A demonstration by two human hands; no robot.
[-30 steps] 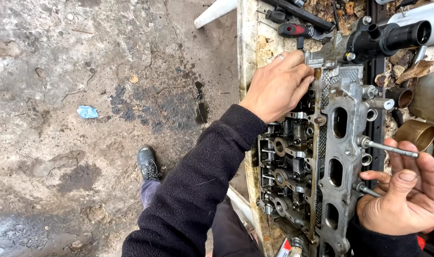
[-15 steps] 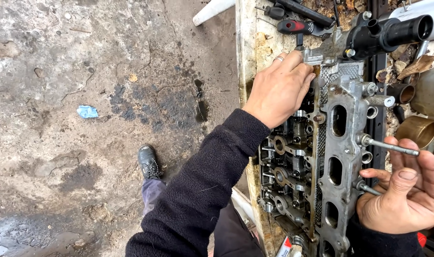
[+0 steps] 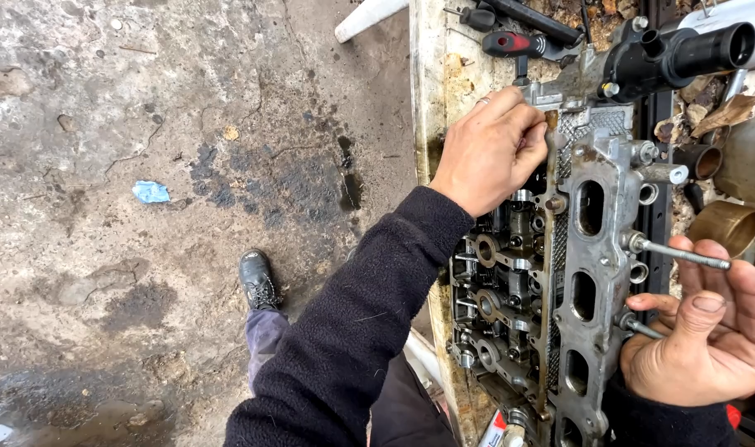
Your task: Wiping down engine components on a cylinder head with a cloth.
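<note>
While both hands (image 3: 489, 149) grip cylinder head (image 3: 596, 273), lower end cut off

This is a rough, open-air auto repair workshop. An aluminium engine cylinder head (image 3: 559, 273) lies stripped on a grimy, stained table (image 3: 431, 99), with a red-handled screwdriver (image 3: 518, 43) and other tools at its far end. The cracked concrete floor (image 3: 146, 124) below is blotched with dark oil stains (image 3: 286, 186).
</note>
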